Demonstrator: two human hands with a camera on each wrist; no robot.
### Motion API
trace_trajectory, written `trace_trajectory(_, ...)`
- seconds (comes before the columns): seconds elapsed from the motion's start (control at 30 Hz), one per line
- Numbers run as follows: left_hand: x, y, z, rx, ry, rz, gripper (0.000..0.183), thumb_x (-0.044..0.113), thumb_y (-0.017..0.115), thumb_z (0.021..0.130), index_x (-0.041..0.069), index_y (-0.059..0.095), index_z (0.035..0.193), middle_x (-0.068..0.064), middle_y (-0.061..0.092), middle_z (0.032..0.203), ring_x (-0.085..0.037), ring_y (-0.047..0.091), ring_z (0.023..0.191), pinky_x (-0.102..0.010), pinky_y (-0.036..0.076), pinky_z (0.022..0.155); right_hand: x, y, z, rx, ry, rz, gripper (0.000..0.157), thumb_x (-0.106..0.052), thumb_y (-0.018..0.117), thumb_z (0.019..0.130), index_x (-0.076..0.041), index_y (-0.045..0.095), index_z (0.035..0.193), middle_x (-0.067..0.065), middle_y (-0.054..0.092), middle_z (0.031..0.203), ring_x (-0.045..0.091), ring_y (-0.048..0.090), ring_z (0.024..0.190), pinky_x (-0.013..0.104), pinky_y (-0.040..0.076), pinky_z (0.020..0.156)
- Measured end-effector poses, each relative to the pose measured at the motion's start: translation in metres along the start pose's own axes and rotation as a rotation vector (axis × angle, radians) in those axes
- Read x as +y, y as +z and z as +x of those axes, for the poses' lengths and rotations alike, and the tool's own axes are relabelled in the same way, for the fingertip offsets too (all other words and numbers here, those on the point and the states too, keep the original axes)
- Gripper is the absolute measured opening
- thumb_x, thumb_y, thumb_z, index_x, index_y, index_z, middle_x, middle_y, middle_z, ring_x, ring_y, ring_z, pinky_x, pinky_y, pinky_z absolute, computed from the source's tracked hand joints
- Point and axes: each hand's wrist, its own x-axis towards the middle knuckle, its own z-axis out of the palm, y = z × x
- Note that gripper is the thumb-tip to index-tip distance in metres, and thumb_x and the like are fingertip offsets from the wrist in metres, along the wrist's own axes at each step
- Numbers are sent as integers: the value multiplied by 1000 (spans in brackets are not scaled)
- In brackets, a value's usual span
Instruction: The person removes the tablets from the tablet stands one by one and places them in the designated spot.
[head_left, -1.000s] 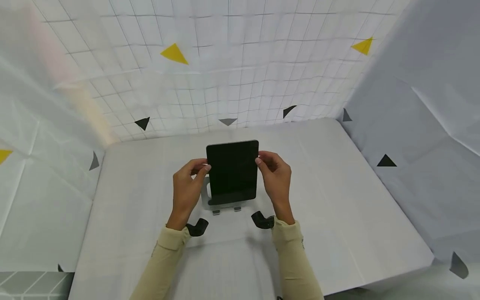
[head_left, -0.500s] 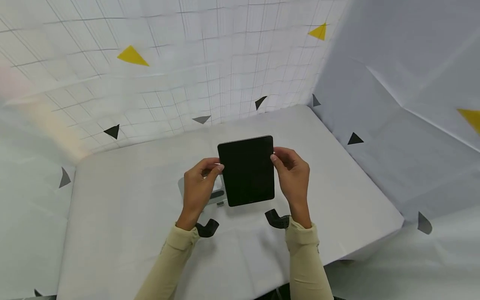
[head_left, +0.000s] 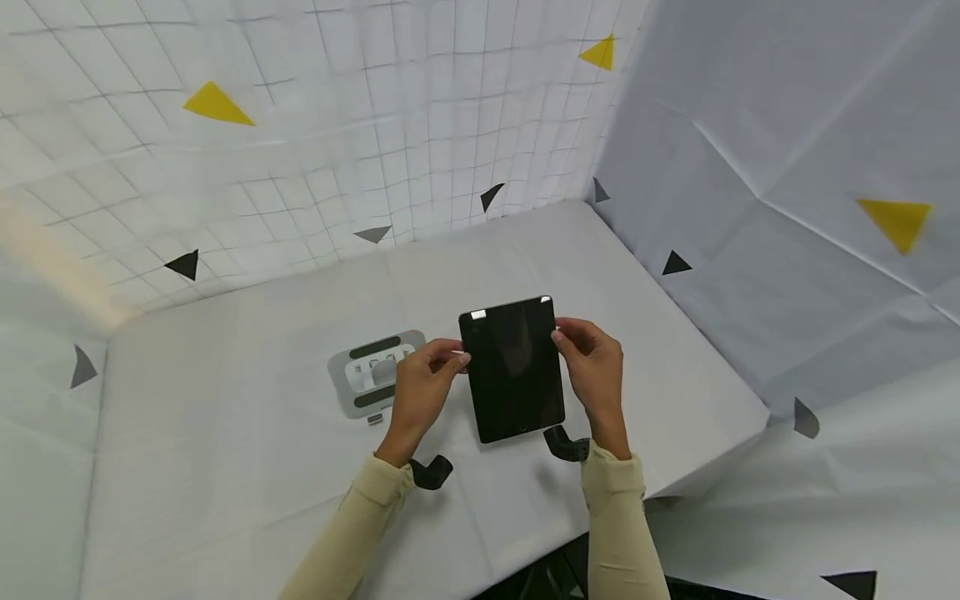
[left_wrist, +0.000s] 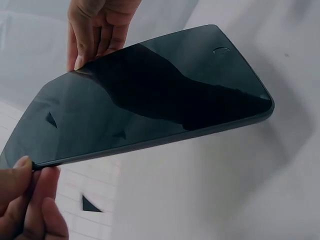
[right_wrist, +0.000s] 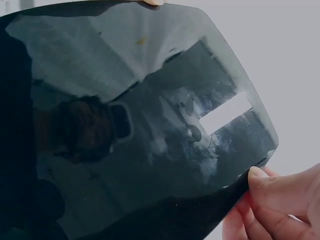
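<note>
A black tablet [head_left: 517, 375] with a dark, glossy screen is held above the table between both hands. My left hand [head_left: 426, 387] pinches its left edge between thumb and fingers, while my right hand [head_left: 594, 371] pinches the right edge near the top. In the left wrist view, a round button shows near one end of the tablet [left_wrist: 150, 95], and its lower end hangs apart from the table. Reflections cover the screen in the right wrist view. Left of the left hand lies a grey tablet stand [head_left: 345, 387] with dark pads, partly hidden by that hand.
The white table [head_left: 225, 467] spreads around the stand, its right corner and front edge in view. White sheets with a grid [head_left: 420, 100] rise behind it, and a grey sheet [head_left: 750, 167] hangs at the right. Each wrist wears a black camera mount [head_left: 432, 472].
Both hands have carried the tablet rightward, off from in front of the stand, which is now largely uncovered. The head view has also turned to the right.
</note>
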Motion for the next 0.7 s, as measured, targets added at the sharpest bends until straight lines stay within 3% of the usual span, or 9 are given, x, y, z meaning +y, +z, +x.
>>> trace_trajectory(0.17,-18,10,2,-35,-59,19,15,13,75,99,6,77,111,1,75,88,-27,75,84,-41,54,72,22,2,-2,-29,50,-67,18,-4,74,98,1,77,115,13,75,105,25,70,89,22,53,76)
trace_trajectory(0.33,-34,17,3,-67,-82,55,14,12,75,99,4,77,110,0,74,85,-29,75,83,-39,56,71,39,10,-4,-44,109,-207,19,-7,72,100,-4,77,119,13,76,108,27,71,92,34,54,77)
trace_trajectory(0.57,-43,25,3,-60,-83,80,12,11,75,98,3,77,107,-1,75,87,-24,75,80,-40,58,73,44,16,-4,-47,148,-290,21,-7,69,101,-5,77,121,14,74,106,29,70,92,46,55,80)
trace_trajectory(0.7,-46,29,4,-62,-88,151,20,17,74,100,2,76,113,-3,76,91,-21,74,84,-41,59,76,44,19,-5,-84,161,-326,26,-6,66,103,-4,74,127,16,73,111,31,69,98,49,54,86)
